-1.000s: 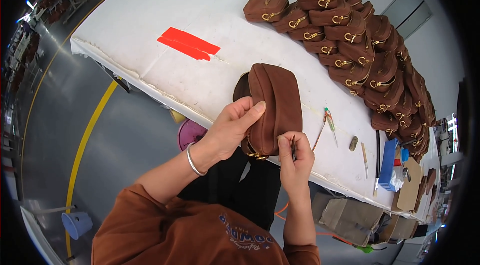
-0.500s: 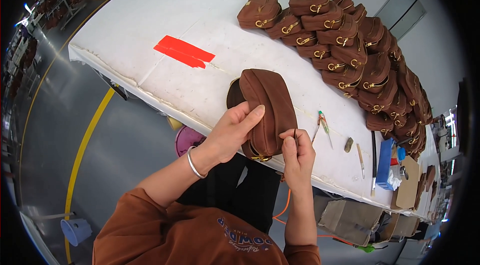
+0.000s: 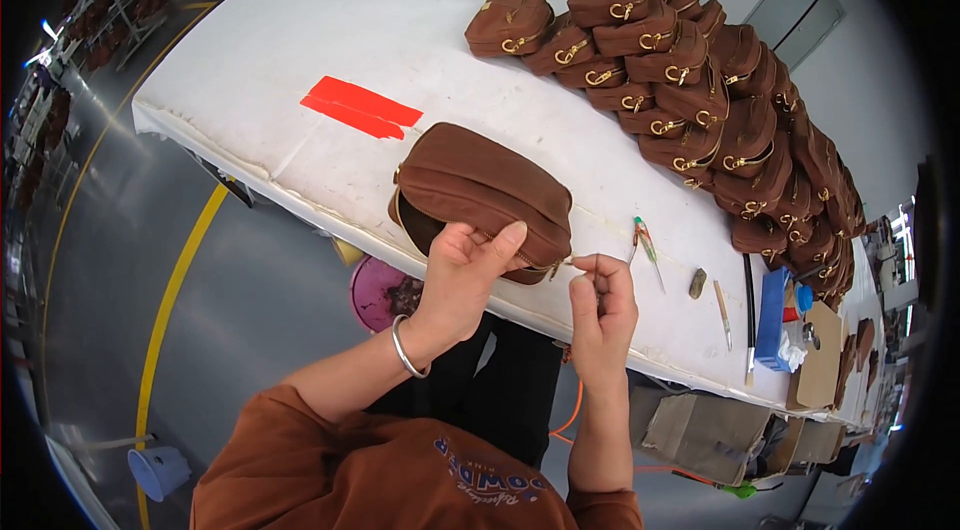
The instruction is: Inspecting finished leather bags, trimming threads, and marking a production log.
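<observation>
A brown zip pouch (image 3: pixel 480 185) lies tilted diagonally over the table's near edge, partly open along its lower left side. My left hand (image 3: pixel 465 285) grips its lower edge, thumb on top. Just right of the pouch's lower corner and gold zipper end, my right hand (image 3: pixel 600 310) has curled fingers at or close to the zipper; what is between them is too small to make out. To the right on the white table (image 3: pixel 230 70) lie a green-handled pointed tool (image 3: pixel 645 240), a small dark block (image 3: pixel 697 283) and a thin brush (image 3: pixel 722 315).
A large pile of brown pouches (image 3: pixel 680 100) covers the back right. A red patch (image 3: pixel 360 105) marks the left part. A blue box (image 3: pixel 772 320) and cardboard (image 3: pixel 818 355) sit at the right end. Below are a pink bucket (image 3: pixel 370 300), a blue bucket (image 3: pixel 155 470) and grey bundles (image 3: pixel 705 435).
The pouch has turned anticlockwise from near upright to diagonal, its top end moving left. My left hand has moved down with it; my right hand has shifted from its face to the zipper end.
</observation>
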Tool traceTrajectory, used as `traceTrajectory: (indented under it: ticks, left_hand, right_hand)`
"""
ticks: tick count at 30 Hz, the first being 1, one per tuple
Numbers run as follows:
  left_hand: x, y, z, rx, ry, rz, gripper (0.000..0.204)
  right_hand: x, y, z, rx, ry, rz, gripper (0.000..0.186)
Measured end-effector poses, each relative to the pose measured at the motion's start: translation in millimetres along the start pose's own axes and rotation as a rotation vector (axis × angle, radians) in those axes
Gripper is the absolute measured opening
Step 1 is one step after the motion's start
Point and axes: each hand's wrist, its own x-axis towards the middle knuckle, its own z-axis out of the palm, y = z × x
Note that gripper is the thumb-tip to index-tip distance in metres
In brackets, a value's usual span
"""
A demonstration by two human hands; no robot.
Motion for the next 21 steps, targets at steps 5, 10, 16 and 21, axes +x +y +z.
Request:
traceTrajectory:
  ticks: [5, 10, 16, 21]
  left_hand:
    - [-7.7, -7.1, -3.4, 0.123, -0.068, -0.052, 0.015]
    - [-7.1, -8.6, -11.1, 0.283, -0.180, -0.126, 0.018]
    - [-9.6, -5.0, -8.4, 0.296, -0.221, -0.087, 0.018]
    - [-13.6, -5.3, -9.0, 0.398, -0.219, -0.034, 0.020]
  right_hand:
    - [-3.2, 6.2, 4.9, -0.016, -0.058, -0.016, 0.024]
    - [0.2, 13.9, -1.2, -0.140, -0.070, -0.073, 0.031]
    - [4.0, 3.9, -5.0, -0.254, -0.111, -0.215, 0.037]
    - [3.9, -0.9, -3.1, -0.244, -0.088, -0.226, 0.034]
